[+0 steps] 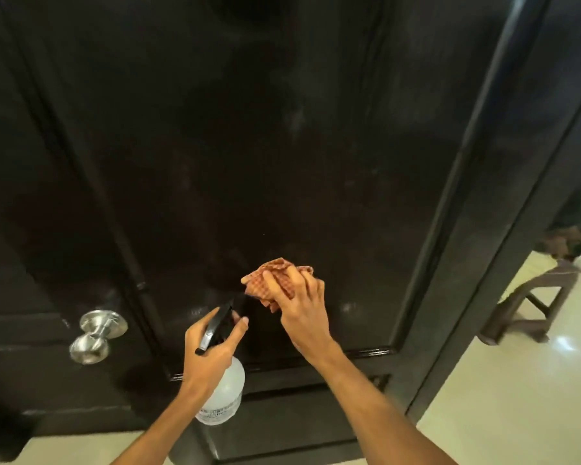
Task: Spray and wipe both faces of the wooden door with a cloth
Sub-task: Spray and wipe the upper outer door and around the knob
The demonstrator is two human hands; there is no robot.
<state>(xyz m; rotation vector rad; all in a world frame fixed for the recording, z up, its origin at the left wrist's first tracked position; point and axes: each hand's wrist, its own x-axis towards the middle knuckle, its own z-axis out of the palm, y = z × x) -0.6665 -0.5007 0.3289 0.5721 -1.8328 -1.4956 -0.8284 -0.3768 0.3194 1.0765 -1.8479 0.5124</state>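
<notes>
Nearest, at 7 o'clock: left hand [212, 347] wrapped round the trigger head of the spray bottle [223, 394], nozzle toward the panel. Just beyond, at 6 o'clock: right hand [299, 307] clutching a bunched checked cloth [269, 280] against the dark wooden door [249, 146]. Probable slip: mist hitting the wiping fingers, or runoff dripping onto the tiled floor [500, 414].

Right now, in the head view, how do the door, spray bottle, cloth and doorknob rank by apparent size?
1. door
2. spray bottle
3. cloth and doorknob look alike; the right hand hides part of the bunched cloth, so I won't rank them.
</notes>
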